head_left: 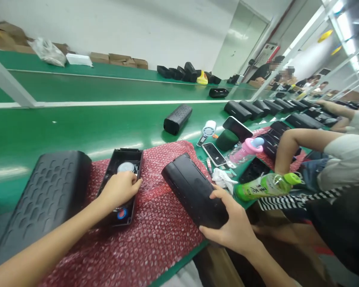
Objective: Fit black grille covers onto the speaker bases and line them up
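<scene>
My right hand (pixel 235 225) grips the near end of a black plastic housing (pixel 191 189), thumb on one side and fingers on the other. The housing is tilted above red bubble wrap (pixel 158 235). To the left, an open black speaker shell (pixel 139 165) lies on the wrap with a round silver speaker driver (pixel 126 167) inside and a red-and-blue round part (pixel 121 214) near its lower end. My left hand (pixel 121 187) is closed over this shell, its fingers curled. Whatever those fingers hold, if anything, is hidden.
A large black dimpled casing (pixel 48 187) stands at the left. Ahead is a smaller black speaker (pixel 178 118) on the green table. Phones, a small fan (pixel 208 129), a pink-topped bottle (pixel 247 149) and a green drink bottle (pixel 265 187) crowd the right, beside a co-worker's arm (pixel 302 141).
</scene>
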Demonstrator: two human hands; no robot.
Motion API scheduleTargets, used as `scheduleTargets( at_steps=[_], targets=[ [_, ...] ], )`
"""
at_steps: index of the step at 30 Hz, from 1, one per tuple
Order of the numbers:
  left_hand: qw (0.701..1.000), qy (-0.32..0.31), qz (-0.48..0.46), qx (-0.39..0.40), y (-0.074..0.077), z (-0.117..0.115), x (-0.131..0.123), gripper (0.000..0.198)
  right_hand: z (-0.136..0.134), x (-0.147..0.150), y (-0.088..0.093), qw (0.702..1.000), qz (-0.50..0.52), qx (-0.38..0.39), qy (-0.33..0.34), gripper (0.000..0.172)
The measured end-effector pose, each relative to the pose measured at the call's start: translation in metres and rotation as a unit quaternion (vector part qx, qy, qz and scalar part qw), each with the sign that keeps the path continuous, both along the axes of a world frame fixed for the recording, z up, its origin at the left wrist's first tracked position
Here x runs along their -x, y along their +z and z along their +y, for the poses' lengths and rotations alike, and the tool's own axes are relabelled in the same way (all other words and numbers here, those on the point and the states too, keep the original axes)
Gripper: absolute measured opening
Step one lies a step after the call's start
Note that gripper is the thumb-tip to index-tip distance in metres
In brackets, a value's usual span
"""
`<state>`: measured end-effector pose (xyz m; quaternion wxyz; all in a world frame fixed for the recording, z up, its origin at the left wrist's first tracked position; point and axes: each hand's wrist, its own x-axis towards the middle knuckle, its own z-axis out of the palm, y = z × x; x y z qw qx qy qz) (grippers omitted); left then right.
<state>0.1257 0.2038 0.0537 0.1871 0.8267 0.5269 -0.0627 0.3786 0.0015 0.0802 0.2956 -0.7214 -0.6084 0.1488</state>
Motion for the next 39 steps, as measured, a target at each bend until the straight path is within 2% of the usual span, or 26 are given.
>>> scheduleTargets(
  at_steps=[10, 21, 27, 30, 32, 35, 37, 39],
  targets=[
    [0.999, 0.019, 0.023, 0.02, 0.001, 0.006, -0.002, 0.039, -0.001, -0.011, -0.012, 0.998, -0.021, -0.039, 0.047, 0.047],
    [0.999, 0.014, 0.033, 0.023, -0.002, 0.006, 0.0, 0.041, 0.009, -0.013, -0.017, 0.997, -0.035, -0.012, 0.062, 0.051],
    [0.999, 0.019, 0.025, 0.024, 0.002, 0.005, -0.001, 0.04, 0.006, -0.016, -0.017, 0.998, -0.018, -0.01, 0.059, 0.047],
    [0.999, 0.023, 0.023, 0.026, 0.002, 0.004, 0.0, 0.039, 0.009, -0.018, -0.016, 0.998, 0.05, -0.009, 0.03, 0.049],
    [0.999, 0.026, 0.021, 0.025, 0.0, 0.002, -0.001, 0.038, 0.016, -0.02, -0.016, 0.991, 0.133, 0.009, -0.03, 0.054],
    [0.999, 0.023, 0.02, 0.025, 0.001, 0.002, -0.005, 0.039, 0.035, -0.023, -0.02, 0.943, 0.304, 0.025, -0.131, 0.062],
    [0.999, 0.027, 0.033, 0.026, 0.008, 0.001, -0.007, 0.04, 0.05, -0.026, -0.023, 0.91, 0.389, 0.029, -0.14, 0.064],
    [0.997, 0.045, 0.061, 0.024, 0.021, -0.003, -0.004, 0.043, 0.064, -0.027, -0.027, 0.894, 0.429, 0.036, -0.125, 0.063]
  ],
)
